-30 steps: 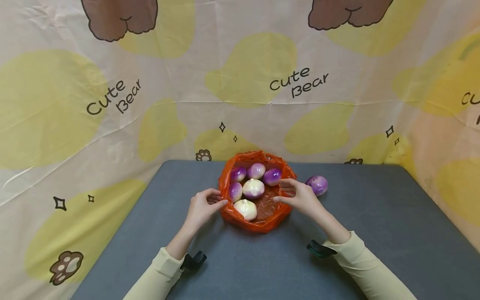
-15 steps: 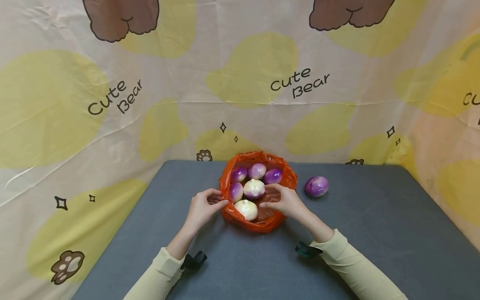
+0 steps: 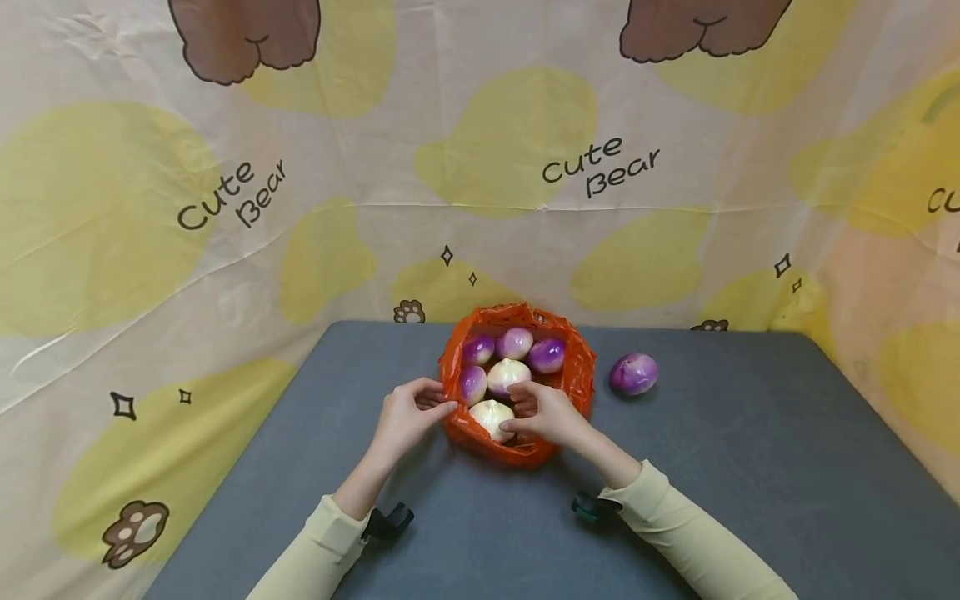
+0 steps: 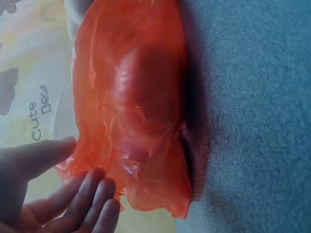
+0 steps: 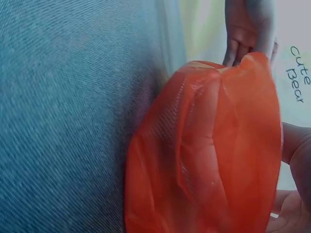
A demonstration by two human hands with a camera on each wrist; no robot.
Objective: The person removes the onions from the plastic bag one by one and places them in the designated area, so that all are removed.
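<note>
An orange plastic bag (image 3: 573, 379) stands on the table with its mouth turned up and its rim spread. Inside lie several purple onions (image 3: 514, 343) and two paler onions, one (image 3: 491, 419) near the front and one (image 3: 507, 374) in the middle. My left hand (image 3: 405, 421) pinches the bag's left rim between thumb and fingers, also plain in the left wrist view. My right hand (image 3: 553, 414) reaches over the right rim, its fingers relaxed and thumb beside the front pale onion. In the right wrist view the bag hides its fingertips.
A single purple onion (image 3: 633, 374) lies on the grey table (image 3: 480, 533), to the right of the bag. Behind the table hangs a patterned cloth (image 3: 495, 142).
My right hand has moved left and slightly toward me, from the bag's right rim to over the front pale onion. My left hand has stayed at the rim.
</note>
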